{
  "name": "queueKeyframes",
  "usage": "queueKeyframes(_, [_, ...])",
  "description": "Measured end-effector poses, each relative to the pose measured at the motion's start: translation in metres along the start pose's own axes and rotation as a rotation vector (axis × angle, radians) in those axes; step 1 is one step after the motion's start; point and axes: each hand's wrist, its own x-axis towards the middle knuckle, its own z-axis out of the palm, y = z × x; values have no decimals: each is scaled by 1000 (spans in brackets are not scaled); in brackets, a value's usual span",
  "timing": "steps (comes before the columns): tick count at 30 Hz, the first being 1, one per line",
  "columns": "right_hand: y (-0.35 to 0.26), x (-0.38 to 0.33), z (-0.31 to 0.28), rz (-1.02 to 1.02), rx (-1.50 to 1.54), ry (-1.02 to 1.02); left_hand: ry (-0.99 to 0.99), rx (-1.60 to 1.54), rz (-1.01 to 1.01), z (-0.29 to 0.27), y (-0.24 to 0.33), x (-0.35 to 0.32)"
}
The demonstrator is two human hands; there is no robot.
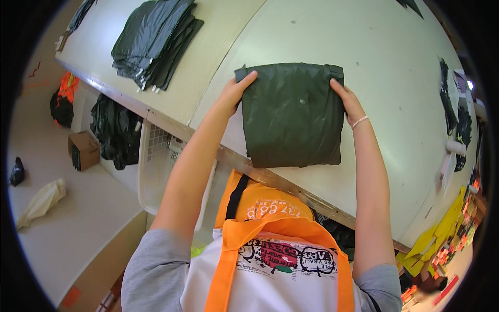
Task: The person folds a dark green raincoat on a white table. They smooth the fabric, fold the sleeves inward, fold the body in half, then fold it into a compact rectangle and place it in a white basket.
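Observation:
Between my hands is a folded dark green garment [293,117] of shiny, coated-looking cloth, roughly square. It is held over the near part of the pale table, with its lower edge close to the table's edge. My left hand [241,92] grips its upper left corner, thumb on top and fingers hidden beneath or behind. At the upper right side my right hand [351,105] holds it the same way, with a pale bracelet at the wrist. Farther left lies a stack of similar dark green folded garments [156,41], with small white tabs along the near end.
The white table [405,114] slants across the view. Below its edge at left are a white plastic basket [150,182], bunched dark green material [115,130] and a cardboard box [86,148]. Dark strips [461,130] lie at far right, near yellow material [442,226] and a person [432,283].

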Motion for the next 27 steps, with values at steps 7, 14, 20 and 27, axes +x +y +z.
queueKeyframes(7, [-9,3,-32,-345,295,66,-231,94,196,54,84,3])
queueKeyframes(14, [17,-152,-40,-982,-297,195,-662,928,1302,5,68,-95])
queueKeyframes(20, [110,-170,-22,-877,-1038,-172,-810,1590,1120,-39,-49,-101])
queueKeyframes(27, [59,-184,10,-929,-724,118,-532,1400,927,8,19,-124])
